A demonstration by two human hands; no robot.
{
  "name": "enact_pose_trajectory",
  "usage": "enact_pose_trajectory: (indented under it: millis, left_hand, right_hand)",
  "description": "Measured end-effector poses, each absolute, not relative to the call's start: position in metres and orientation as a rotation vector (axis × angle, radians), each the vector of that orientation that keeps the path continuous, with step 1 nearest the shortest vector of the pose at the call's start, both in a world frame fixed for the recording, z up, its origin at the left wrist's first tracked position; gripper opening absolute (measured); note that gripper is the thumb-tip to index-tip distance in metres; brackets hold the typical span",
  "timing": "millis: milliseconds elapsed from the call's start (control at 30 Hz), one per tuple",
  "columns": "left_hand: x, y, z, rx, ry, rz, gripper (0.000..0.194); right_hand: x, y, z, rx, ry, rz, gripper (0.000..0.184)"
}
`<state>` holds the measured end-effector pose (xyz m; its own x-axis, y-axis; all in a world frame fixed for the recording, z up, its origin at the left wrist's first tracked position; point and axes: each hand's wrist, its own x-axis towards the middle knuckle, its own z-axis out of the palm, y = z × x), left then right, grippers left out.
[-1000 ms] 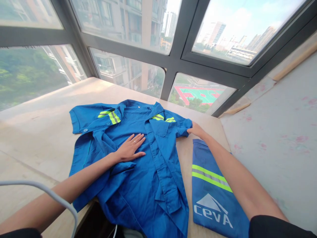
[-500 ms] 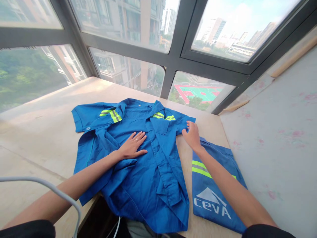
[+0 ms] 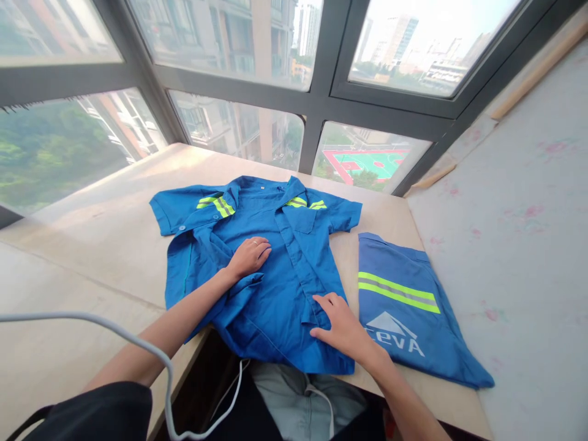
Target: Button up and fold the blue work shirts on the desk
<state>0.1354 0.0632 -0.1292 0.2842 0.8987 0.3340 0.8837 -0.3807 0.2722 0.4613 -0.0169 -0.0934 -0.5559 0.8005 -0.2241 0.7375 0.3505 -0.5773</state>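
A blue short-sleeved work shirt [image 3: 275, 331] with yellow-and-grey reflective strips lies spread out, its front unbuttoned and its collar toward the window. My left hand [image 3: 250, 256] rests on the inside of the shirt back, fingers curled together; whether cloth is caught beneath them is hidden. Over the lower right front panel is my right hand [image 3: 339, 323], thumb and forefinger apart, close to the button edge. The shirt's lower hem hangs over the front edge toward my lap.
To the right lies a folded blue garment [image 3: 399, 263] with a reflective band and white lettering. A white cable [image 3: 114, 331] loops across the lower left. Windows [image 3: 257, 128] border the far side of the pale wooden surface [image 3: 114, 214], and a patterned wall [image 3: 519, 257] the right.
My right hand has left the right sleeve and come down to the lower front panel. My left hand's flat fingers have curled. The shirt's hem sits higher in view.
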Motion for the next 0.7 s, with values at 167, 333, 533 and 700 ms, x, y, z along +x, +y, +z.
enact_pose_trajectory:
  millis: [167, 333, 533, 700]
  left_hand:
    - [0.132, 0.012, -0.105, 2.254, 1.82, 0.756, 0.048]
    - [0.123, -0.079, -0.097, 2.069, 2.143, 0.671, 0.07]
    - [0.137, -0.138, -0.113, 1.951, 2.326, 0.545, 0.059]
    - [0.133, -0.143, -0.104, 1.726, 2.522, 0.674, 0.067]
  right_hand:
    - [0.468, -0.019, -0.116, -1.352, -2.404, 0.909, 0.062]
    - [0.468, -0.022, -0.134, -1.312, -2.247, 0.801, 0.044]
    - [0.472, -0.01, -0.138, -1.373, -2.13, 0.779, 0.031]
    - [0.477, 0.006, -0.125, -1.53, -2.104, 0.845, 0.025]
